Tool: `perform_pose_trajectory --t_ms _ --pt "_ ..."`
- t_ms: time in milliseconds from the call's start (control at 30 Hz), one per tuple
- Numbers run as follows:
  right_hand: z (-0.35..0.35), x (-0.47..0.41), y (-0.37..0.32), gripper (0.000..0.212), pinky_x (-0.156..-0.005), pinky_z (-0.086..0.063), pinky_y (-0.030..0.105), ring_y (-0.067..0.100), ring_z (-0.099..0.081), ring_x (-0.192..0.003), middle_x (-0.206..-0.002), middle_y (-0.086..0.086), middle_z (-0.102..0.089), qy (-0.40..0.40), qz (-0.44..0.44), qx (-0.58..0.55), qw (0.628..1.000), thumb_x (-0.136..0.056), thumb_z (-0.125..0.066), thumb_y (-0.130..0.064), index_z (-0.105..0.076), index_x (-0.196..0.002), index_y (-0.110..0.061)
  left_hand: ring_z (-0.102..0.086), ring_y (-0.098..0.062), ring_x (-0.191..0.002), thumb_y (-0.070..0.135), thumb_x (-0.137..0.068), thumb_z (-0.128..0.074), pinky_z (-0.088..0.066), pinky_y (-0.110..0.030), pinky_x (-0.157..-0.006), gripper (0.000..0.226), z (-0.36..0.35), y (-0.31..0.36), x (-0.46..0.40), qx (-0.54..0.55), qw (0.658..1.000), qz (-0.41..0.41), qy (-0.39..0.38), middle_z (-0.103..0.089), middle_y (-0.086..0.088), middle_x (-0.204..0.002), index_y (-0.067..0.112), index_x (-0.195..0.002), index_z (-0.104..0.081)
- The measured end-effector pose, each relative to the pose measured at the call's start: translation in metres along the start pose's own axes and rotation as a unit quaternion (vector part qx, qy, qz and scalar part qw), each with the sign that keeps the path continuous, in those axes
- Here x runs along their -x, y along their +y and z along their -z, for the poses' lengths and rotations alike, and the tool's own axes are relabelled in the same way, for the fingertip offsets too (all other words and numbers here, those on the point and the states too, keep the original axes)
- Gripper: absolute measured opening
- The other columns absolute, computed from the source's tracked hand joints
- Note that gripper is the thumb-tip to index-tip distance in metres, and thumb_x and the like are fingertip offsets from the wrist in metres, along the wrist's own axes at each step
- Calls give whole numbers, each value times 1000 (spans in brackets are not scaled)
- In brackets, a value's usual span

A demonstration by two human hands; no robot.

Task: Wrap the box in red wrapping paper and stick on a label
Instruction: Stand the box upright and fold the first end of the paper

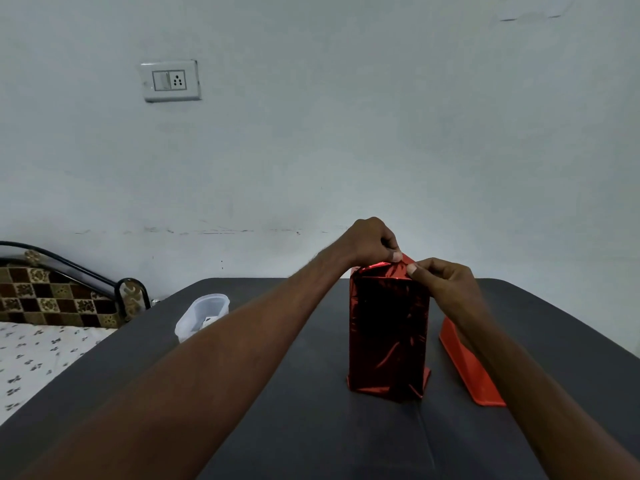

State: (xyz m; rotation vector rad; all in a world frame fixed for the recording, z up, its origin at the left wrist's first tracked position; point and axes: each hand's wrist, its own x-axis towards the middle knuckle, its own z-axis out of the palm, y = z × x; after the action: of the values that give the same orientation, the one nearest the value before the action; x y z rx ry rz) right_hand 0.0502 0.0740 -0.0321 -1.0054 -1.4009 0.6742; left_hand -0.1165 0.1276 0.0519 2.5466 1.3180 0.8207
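head view first: what do you make of the box [388,334]?

– it stands upright on end on the dark table [277,427], near the middle, already sleeved in shiny red paper [384,388]. an orange tray [474,375] lies just beside it on the right, and a clear plastic tub [202,317] sits well apart on the left.

– and the hands?

– both are up at the top end. the left hand [372,242] has its fingers curled and pinches the raised paper flap [403,263] from behind. the right hand [445,278] pinches the same flap from the near side, thumb tip pressed against the foil.

– how will it handle?

– my guess is light: it is tall on a small base with nothing steadying it but the two pinches, so a sideways tug could tip it. the paper looks thin, foil-like and slick; it creases sharply and probably springs back if let go. it could also tear at the corners.

– so where to hold?

– i'd keep the grip on the flap edge close to the fold line, press down into the stiff box top instead of pulling outward, and if it wobbles, drop one palm flat on the top.

– any label or tape in sight?

– something pale lies inside the tub, too small to tell. no label shows on the box yet.
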Motion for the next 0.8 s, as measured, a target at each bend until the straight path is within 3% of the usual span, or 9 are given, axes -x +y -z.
perform_pose_trajectory --t_ms 167,267,433,633,800 --pt "-1 -2 1 20 -73 -53 27 16 -74 -80 -91 8 -75 39 -40 -23 998 -88 -74 -17 -64 -102 -7 -56 2 -71 18 -84 -75 -40 -12 -62 9 -3 -2 -1 -4 1000 5 -10 -66 9 -78 12 -90 -78" --pt "-1 -2 1 12 -74 -50 25 8 -70 -72 -84 4 -74 29 -26 -34 999 -90 -69 -8 -65 -101 -6 -55 0 -70 18 -83 -76 -40 -14 -62 8 -4 -4 -2 -9 1000 11 -18 -66 9 -76 12 -88 -78" --pt "-1 -4 2 15 -89 -53 36 16 -68 -84 -88 7 -75 13 -9 -39 999 -92 -62 -1 -74 -94 -9 -54 -6 -72 20 -79 -78 -40 -19 -60 9 -6 -4 -7 -20 999 23 -20 -66 8 -71 13 -84 -78" --pt "0 -4 1 22 -84 -52 25 14 -71 -92 -92 3 -77 -4 7 -31 999 -95 -58 1 -78 -93 -7 -61 -10 -80 19 -77 -79 -48 -26 -71 10 -9 -5 -8 -15 999 32 -9 -74 -2 -84 11 -83 -78" --pt "-1 -3 5 23 -81 -52 20 13 -71 -94 -90 -1 -77 5 34 0 999 -96 -58 -4 -79 -92 -12 -58 -6 -77 26 -73 -86 -46 -22 -67 17 -13 -15 -6 10 999 45 21 -66 9 -74 15 -76 -73"
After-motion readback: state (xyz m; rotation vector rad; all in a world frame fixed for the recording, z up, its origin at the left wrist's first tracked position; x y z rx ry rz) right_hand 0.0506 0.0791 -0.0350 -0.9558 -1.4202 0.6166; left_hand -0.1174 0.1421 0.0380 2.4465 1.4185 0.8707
